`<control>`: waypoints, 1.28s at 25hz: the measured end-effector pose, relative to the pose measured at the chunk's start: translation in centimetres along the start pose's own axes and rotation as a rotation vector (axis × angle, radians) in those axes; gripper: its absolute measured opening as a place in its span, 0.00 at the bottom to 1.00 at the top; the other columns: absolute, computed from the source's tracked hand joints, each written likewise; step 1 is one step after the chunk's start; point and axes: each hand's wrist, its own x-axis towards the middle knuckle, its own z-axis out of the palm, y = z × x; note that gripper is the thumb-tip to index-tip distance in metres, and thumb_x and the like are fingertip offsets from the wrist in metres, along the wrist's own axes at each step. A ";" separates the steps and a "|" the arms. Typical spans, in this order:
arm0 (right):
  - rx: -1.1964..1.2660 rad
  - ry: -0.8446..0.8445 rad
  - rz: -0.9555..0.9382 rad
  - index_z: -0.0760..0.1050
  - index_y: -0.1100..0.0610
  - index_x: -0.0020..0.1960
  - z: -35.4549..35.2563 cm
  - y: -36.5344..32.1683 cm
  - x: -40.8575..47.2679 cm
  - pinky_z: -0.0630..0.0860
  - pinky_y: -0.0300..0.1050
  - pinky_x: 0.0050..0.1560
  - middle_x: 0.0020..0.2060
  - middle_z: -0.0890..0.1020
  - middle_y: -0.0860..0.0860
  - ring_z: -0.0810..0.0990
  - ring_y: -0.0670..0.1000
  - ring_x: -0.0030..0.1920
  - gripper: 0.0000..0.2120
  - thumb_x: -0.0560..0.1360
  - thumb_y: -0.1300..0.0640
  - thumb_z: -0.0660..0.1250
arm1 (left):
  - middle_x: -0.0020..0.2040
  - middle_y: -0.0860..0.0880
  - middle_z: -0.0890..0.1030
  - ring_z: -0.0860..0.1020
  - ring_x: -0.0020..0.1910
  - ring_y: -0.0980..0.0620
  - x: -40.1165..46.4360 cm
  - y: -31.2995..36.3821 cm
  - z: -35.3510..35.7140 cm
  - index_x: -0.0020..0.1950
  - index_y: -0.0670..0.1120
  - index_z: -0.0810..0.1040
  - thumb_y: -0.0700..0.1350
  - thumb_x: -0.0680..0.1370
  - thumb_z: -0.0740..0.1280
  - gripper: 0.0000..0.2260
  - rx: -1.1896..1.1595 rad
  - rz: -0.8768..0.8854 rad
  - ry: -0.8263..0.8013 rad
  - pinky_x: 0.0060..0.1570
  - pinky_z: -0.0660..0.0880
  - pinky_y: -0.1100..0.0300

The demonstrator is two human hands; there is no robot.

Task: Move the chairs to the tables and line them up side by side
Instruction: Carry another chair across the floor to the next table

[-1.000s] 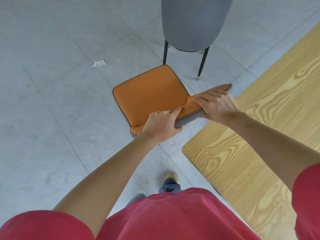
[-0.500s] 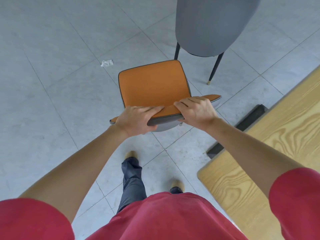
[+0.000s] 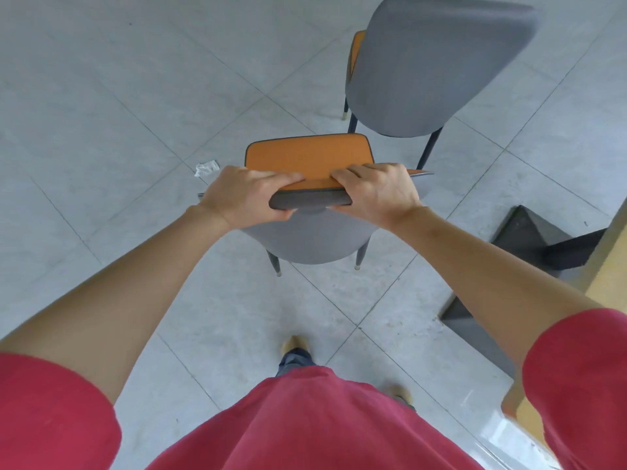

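An orange-seated chair (image 3: pixel 307 157) with a grey back stands in front of me on the tiled floor. My left hand (image 3: pixel 246 195) and my right hand (image 3: pixel 376 191) both grip the top edge of its backrest, side by side. Two dark legs with pale tips show below the grey back. A second chair (image 3: pixel 437 66), grey-backed with an orange inner side, stands just beyond it to the right, its back toward me. The wooden table (image 3: pixel 607 266) shows only as an edge at the far right.
The table's black base (image 3: pixel 529 239) spreads over the floor at the right, close to the held chair. A crumpled white scrap (image 3: pixel 206 168) lies on the tiles left of the chair. My feet stand behind the chair.
The held chair has swung round so its back faces me squarely, and it sits farther from the table. The table has slid to the frame's right edge, baring its black base.
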 end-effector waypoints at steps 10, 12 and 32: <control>0.062 -0.115 0.192 0.81 0.61 0.46 0.0 3.5 6.7 0.78 0.50 0.29 0.34 0.85 0.57 0.81 0.60 0.31 0.15 0.68 0.50 0.72 | 0.32 0.42 0.84 0.79 0.26 0.40 5.7 -6.0 -0.4 0.52 0.46 0.82 0.54 0.67 0.66 0.19 -0.075 0.005 0.034 0.30 0.74 0.56; 0.066 -0.140 0.198 0.81 0.62 0.47 0.3 4.5 8.3 0.76 0.50 0.31 0.35 0.85 0.58 0.80 0.62 0.31 0.17 0.68 0.49 0.73 | 0.34 0.42 0.84 0.80 0.31 0.39 7.1 -7.3 -0.7 0.55 0.48 0.80 0.55 0.68 0.63 0.20 -0.077 -0.037 -0.017 0.34 0.74 0.55; -0.015 -0.354 0.418 0.78 0.57 0.53 2.7 8.0 19.6 0.69 0.48 0.38 0.39 0.83 0.59 0.78 0.62 0.39 0.21 0.71 0.41 0.68 | 0.25 0.43 0.80 0.77 0.24 0.41 15.8 -19.2 -1.1 0.46 0.44 0.81 0.58 0.68 0.60 0.20 -0.139 0.203 0.059 0.29 0.69 0.59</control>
